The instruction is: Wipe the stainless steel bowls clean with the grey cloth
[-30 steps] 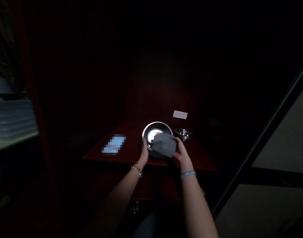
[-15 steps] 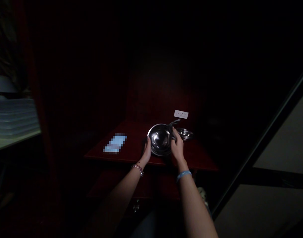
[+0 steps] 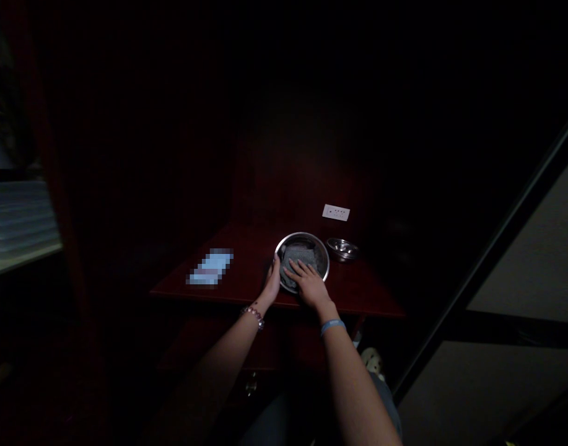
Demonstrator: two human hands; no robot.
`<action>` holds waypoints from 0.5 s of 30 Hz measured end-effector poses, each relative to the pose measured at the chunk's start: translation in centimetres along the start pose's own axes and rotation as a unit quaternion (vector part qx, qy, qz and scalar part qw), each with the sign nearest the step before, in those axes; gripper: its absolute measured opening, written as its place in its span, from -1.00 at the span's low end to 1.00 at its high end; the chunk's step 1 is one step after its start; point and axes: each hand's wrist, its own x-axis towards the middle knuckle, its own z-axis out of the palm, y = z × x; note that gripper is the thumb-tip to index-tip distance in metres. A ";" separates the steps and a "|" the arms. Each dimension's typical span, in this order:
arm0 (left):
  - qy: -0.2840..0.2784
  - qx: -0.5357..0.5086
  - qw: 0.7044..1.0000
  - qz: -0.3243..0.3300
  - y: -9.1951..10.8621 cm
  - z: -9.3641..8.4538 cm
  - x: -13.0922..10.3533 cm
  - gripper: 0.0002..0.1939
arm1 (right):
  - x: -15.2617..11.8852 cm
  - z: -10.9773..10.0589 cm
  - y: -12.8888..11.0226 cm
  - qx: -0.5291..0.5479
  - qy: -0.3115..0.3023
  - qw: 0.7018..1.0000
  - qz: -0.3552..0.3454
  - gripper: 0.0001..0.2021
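A shiny metal bowl (image 3: 327,265) is held near the front edge of the dark red desk (image 3: 353,291). My left hand (image 3: 272,284) grips its left rim, thumb on the inside. Within the bowl lies a grey cloth (image 3: 298,254), spread against the bottom. My right hand (image 3: 311,286) rests on that cloth, fingers stretched out and spread, pressing it flat. Behind and to the right stand more metal bowls (image 3: 343,249), seemingly stacked.
A bright pixelated rectangle (image 3: 210,267) lies on the desk's left part. On the back panel is a white power socket (image 3: 336,212). Stacked clear trays (image 3: 18,217) sit at far left. Below the desktop is a drawer knob (image 3: 251,385). A light shoe (image 3: 371,360) shows lower right.
My right hand has moved from the bowl's right rim into the bowl. The grey cloth, formerly bunched at that rim, now lies spread inside. My left hand keeps its hold.
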 end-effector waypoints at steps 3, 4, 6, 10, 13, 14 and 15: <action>-0.031 0.001 0.999 -0.009 0.2 0.2 -0.4 -0.40 | -0.2 -0.3 0.6 -0.044 0.041 0.997 0.044 -0.35; -0.043 -0.006 0.999 -0.008 0.2 0.3 -0.5 -0.39 | -0.2 -0.5 0.8 -0.057 0.058 0.995 0.055 -0.35; -0.053 -0.016 0.998 -0.007 0.4 0.3 -0.7 -0.39 | -0.4 -0.7 1.4 -0.077 0.083 0.991 0.074 -0.33; -0.041 -0.002 0.999 0.010 0.8 0.2 -1.0 -0.39 | -0.9 -1.1 2.0 -0.094 0.087 0.986 0.111 -0.28; -0.028 0.004 0.999 0.028 1.1 0.1 -1.3 -0.40 | -1.2 -1.1 1.9 -0.089 0.077 0.982 0.146 -0.30; -0.023 0.004 0.999 0.033 1.2 0.1 -1.3 -0.40 | -1.2 -1.0 1.8 -0.084 0.069 0.981 0.158 -0.31; -0.018 0.004 0.999 0.038 1.4 0.1 -1.4 -0.41 | -1.3 -1.0 1.8 -0.077 0.059 0.981 0.170 -0.32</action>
